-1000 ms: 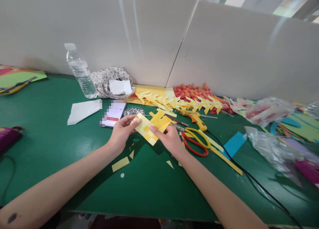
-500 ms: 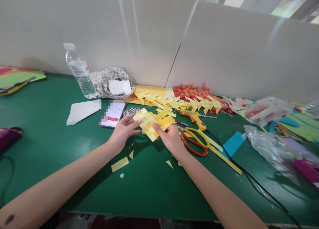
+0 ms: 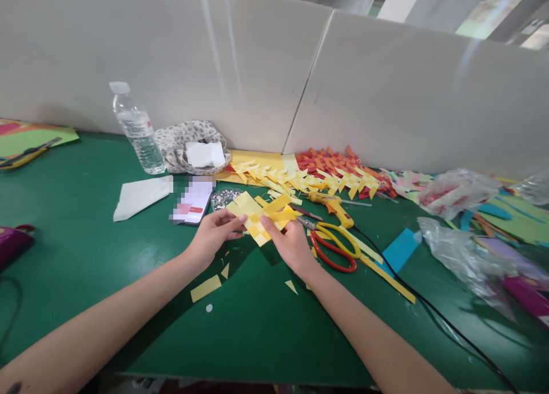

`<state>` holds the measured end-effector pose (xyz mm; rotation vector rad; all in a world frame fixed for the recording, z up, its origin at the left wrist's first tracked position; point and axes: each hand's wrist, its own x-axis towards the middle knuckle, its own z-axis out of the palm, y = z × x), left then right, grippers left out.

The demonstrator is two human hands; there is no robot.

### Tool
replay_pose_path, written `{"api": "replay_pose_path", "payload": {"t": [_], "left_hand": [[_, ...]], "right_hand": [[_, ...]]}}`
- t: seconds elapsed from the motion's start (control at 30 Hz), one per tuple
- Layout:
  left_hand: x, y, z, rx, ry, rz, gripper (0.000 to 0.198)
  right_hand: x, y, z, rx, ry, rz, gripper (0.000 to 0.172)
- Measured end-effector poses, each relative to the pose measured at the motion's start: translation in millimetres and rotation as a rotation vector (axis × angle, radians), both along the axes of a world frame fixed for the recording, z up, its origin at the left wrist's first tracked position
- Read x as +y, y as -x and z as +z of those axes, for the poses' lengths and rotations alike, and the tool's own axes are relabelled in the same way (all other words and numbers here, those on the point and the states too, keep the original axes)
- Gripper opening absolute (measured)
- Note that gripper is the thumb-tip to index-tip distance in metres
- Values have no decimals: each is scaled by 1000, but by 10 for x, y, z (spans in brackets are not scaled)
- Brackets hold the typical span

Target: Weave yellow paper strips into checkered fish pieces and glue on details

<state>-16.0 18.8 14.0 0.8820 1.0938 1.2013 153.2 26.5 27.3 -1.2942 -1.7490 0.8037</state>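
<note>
Both my hands hold a woven piece of yellow paper strips (image 3: 256,229), with a pale and deep yellow check pattern, just above the table. My left hand (image 3: 217,234) pinches its left edge between thumb and fingers. From the right, my right hand (image 3: 293,244) grips it with the thumb flat on top; the fingers beneath are hidden. Loose strip ends stick out at its upper right. Close to my right hand lie scissors (image 3: 337,248) with red and yellow handles and a yellow glue gun (image 3: 333,207). Several paper scraps (image 3: 206,289) lie below my hands.
Finished-looking yellow woven paper shapes (image 3: 309,179) and red-orange ones (image 3: 330,162) line the wall. A water bottle (image 3: 139,131), a patterned cloth bag (image 3: 171,142) and a phone (image 3: 195,199) stand or lie to the left. Plastic bags (image 3: 461,191) and a black cord (image 3: 429,306) are on the right.
My left hand has closed in on the left edge of the woven paper, its fingers now nearer together. The paper has turned slightly and lies flatter.
</note>
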Motion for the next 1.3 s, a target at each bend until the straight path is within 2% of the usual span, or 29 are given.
{"api": "replay_pose_path", "payload": {"t": [0.23,0.43,0.57,0.73,0.8,0.9,0.97,1.03,1.3], "left_hand": [[-6,-6,8,20,-15,23,25],[-8,-18,23,31,-13,29,25],[-6,-22,25,1,0,24,25],[-5,-22,39,-92,13,89,32],[-30,-36,59,-59,9,7,37],[-98,-74,95,72,30,-263,30],[-143,-102,109,148,41,-396,23],[-172,-122,110,182,39,-427,21],[-152,-120,87,147,46,-423,21]], "right_hand": [[13,-9,-19,34,-19,35,33],[4,-3,-18,6,-39,4,29],[3,-6,-30,32,-37,4,29],[7,-17,-25,39,-36,-30,31],[5,-16,-23,40,-58,-47,31],[0,-7,-40,60,-68,-47,31],[-8,0,-58,82,-46,-35,30],[-19,9,-69,90,-25,-25,29],[-44,28,-56,136,-28,-4,25]]}}
